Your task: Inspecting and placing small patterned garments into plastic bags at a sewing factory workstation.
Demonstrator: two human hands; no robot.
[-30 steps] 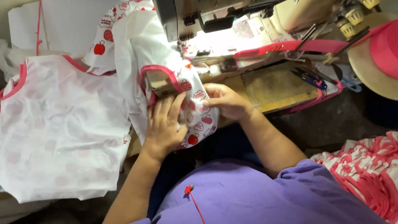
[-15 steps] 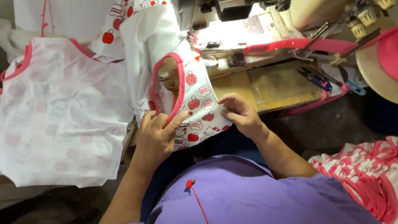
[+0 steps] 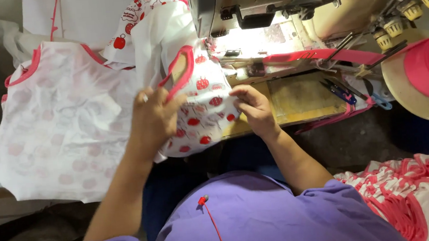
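Printed garment piece (image 3: 201, 111) lies just left of sewing machine (image 3: 277, 11), on front edge of its bed, red-bound opening toward needle. Your left hand (image 3: 152, 118) grips fabric, fingers curled, pinching fold at bound edge. Your right hand (image 3: 252, 107), below machine's lit needle area, presses fingers together, flattening hem. Keep binding flat, untwisted; feed square to machine; fingertips clear of foot.

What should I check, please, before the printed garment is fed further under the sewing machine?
1. Left hand grips the printed garment: ok.
2. Right hand pins its edge by the sewing machine: ok.
3. Fingers away from the needle: cannot tell, glare hides it.
4. Pink binding tape leads into the machine: ok.
5. Snips lie apart from the fabric: ok.
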